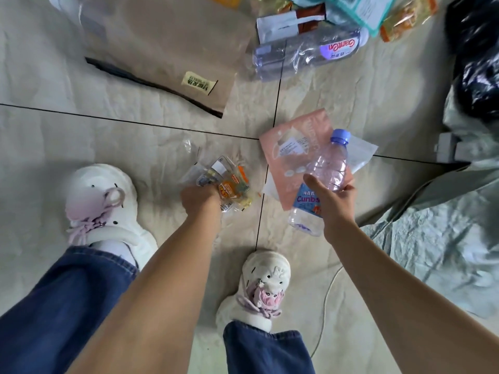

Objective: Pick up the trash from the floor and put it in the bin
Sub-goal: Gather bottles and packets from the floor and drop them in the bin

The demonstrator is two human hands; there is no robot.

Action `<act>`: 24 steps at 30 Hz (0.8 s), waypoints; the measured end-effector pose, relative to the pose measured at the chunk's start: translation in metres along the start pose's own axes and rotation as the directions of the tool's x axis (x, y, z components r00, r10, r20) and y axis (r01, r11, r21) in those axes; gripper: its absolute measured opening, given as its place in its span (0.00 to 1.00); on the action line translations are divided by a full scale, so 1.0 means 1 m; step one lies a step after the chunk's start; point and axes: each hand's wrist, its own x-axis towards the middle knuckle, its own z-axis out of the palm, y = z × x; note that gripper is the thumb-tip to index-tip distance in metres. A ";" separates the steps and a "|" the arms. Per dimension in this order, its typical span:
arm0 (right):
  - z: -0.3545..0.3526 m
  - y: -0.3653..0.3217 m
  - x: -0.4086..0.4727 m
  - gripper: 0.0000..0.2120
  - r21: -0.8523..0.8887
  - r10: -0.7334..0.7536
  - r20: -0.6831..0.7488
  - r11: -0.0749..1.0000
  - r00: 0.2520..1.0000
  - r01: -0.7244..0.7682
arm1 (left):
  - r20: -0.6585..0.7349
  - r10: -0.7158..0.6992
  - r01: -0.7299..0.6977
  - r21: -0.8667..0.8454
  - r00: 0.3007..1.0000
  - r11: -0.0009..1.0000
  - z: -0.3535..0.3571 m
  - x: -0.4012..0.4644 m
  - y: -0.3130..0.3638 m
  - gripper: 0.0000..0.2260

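Observation:
My left hand is closed on a bunch of crumpled clear plastic wrappers with orange print, low over the tiled floor. My right hand grips a clear plastic bottle with a purple cap and a blue label, held above the floor. A pink pouch with a clear plastic bag lies under the bottle. Farther off lie a larger clear bottle and a brown paper bag. The black bin bag is at the right edge.
More packets and wrappers are piled at the top. My two white shoes stand on the tiles. A grey-green plastic sheet covers the floor at the right, and a thin white cable runs beside my right foot.

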 end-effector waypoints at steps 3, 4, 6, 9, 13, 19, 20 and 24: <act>0.003 -0.009 0.006 0.38 0.000 -0.018 0.018 1.000 1.000 0.018 | 0.058 -0.001 0.004 -0.041 0.998 0.999 0.001 -0.003 0.004 0.14; 0.004 -0.013 0.007 0.38 0.012 -0.020 0.024 1.000 1.000 0.020 | 0.071 -0.016 0.018 -0.039 0.997 0.999 0.001 -0.001 0.005 0.12; 0.007 -0.018 0.008 0.37 0.035 -0.027 0.045 0.999 0.999 0.026 | 0.069 0.004 -0.005 0.020 0.998 1.000 -0.002 0.003 0.010 0.11; 0.010 -0.023 0.006 0.38 0.034 -0.021 0.058 0.999 0.998 0.019 | 0.008 0.062 -0.062 0.189 0.998 0.980 -0.010 0.004 0.023 0.11; 0.013 -0.031 0.004 0.37 0.028 -0.033 0.059 0.999 0.998 0.031 | 0.024 0.132 -0.134 0.145 0.991 0.980 -0.006 0.006 0.029 0.13; 0.013 -0.036 -0.001 0.36 0.035 0.000 0.065 0.999 0.998 -0.002 | -0.093 0.186 -0.148 0.312 0.978 0.939 0.010 -0.034 0.020 0.23; 0.013 -0.036 -0.001 0.36 0.042 0.008 0.066 0.999 0.998 -0.011 | -0.104 0.177 -0.134 0.329 0.979 0.935 0.015 -0.040 0.019 0.25; 0.011 -0.036 0.006 0.33 0.065 -0.004 0.077 0.998 0.997 -0.001 | -0.121 0.140 -0.106 0.256 0.983 0.961 0.033 -0.053 0.019 0.25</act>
